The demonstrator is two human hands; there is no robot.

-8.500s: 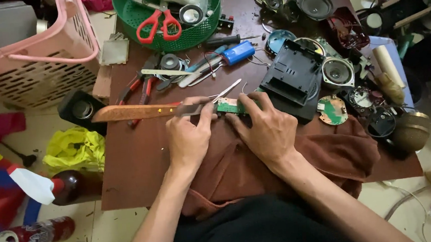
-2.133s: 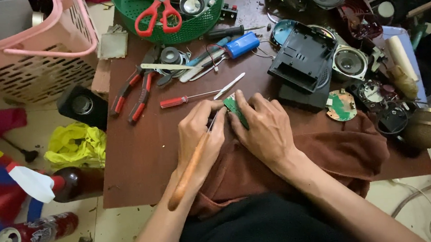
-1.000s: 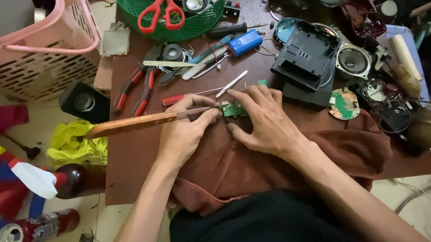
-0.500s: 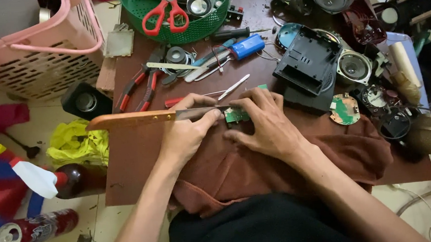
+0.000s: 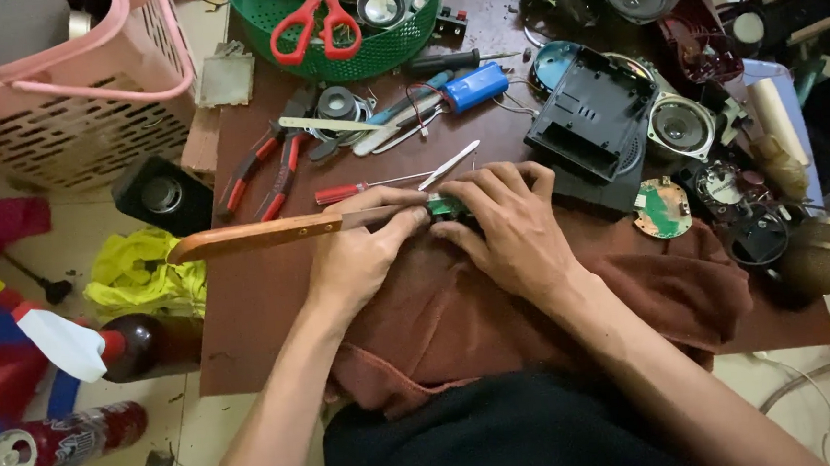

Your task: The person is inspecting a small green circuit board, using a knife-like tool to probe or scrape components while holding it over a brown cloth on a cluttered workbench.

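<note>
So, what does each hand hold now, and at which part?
The left hand holds a wooden-handled knife at the blade end, with the handle sticking out leftward. The right hand pins a small green circuit board by its edge, against the brown cloth.

Not much here packaging-wise: just a red printed drink can lying on its side on the floor bottom left, silver top facing the camera.

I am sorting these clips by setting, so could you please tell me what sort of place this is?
Probably a small electronics repair bench: loose speaker drivers, an opened black plastic casing and red-handled pliers crowd the brown table.
</note>
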